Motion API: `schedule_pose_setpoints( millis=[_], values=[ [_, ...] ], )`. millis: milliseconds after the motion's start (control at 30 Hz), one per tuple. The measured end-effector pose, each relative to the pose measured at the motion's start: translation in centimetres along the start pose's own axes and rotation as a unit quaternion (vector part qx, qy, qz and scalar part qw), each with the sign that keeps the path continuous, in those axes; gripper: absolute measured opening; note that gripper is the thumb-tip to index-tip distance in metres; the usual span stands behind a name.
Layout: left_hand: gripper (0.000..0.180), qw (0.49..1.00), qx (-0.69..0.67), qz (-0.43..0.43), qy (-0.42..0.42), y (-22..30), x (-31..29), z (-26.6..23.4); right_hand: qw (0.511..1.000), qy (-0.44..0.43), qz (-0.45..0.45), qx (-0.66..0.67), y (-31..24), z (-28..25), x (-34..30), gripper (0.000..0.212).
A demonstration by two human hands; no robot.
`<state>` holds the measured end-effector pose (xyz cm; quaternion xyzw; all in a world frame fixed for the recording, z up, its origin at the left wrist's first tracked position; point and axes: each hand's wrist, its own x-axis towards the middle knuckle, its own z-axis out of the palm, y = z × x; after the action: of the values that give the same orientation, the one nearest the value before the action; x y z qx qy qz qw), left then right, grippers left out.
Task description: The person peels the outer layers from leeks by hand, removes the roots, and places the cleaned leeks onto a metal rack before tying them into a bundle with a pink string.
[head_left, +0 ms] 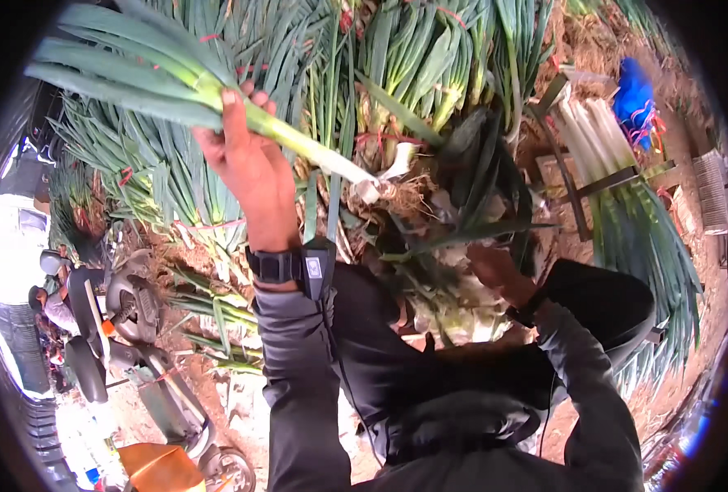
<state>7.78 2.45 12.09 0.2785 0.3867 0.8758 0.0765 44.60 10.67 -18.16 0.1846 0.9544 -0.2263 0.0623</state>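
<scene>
My left hand point(253, 168) is raised over the pile and closed round a leek point(307, 146). The leek's green leaves fan out to the upper left, and its pale root end points down to the right. Beside that end hang brown stringy roots point(409, 197). My right hand point(499, 275) is low, in front of my right knee, with its fingers curled in. Whatever it may hold is hidden. Close to it lie dark, limp leek leaves point(475, 176) and pale peeled scraps point(470, 307).
Bundles of leeks point(413, 61) tied with red string fill the far side. On the right, trimmed leeks point(598, 143) lie in a metal frame point(573, 184), near a blue bag point(633, 98). A motorbike point(134, 328) stands at the left; an orange object point(161, 467) is at the lower left.
</scene>
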Motion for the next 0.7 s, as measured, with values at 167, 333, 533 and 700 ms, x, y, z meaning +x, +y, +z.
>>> schedule_pose_setpoints(
  millis=[167,333,533,700],
  values=[
    [0.034,1.000,-0.014,-0.013,0.023,-1.2,-0.4,-1.1,0.935,0.339,-0.103,0.034,-13.2,-14.9,7.4,0.072],
    [0.035,0.992,-0.096,-0.071,-0.028,-1.7,0.1,-2.1,0.948,0.306,-0.083,0.041,-13.5,-14.8,11.4,0.046],
    [0.030,0.969,-0.172,-0.161,-0.071,-2.7,-0.4,-3.1,0.864,0.284,-0.113,0.399,-15.7,-18.2,12.7,0.014],
    [0.033,0.978,-0.158,-0.139,-0.003,-3.8,0.2,-3.4,0.801,0.136,-0.003,0.582,-14.6,-18.1,8.2,0.016]
  ],
)
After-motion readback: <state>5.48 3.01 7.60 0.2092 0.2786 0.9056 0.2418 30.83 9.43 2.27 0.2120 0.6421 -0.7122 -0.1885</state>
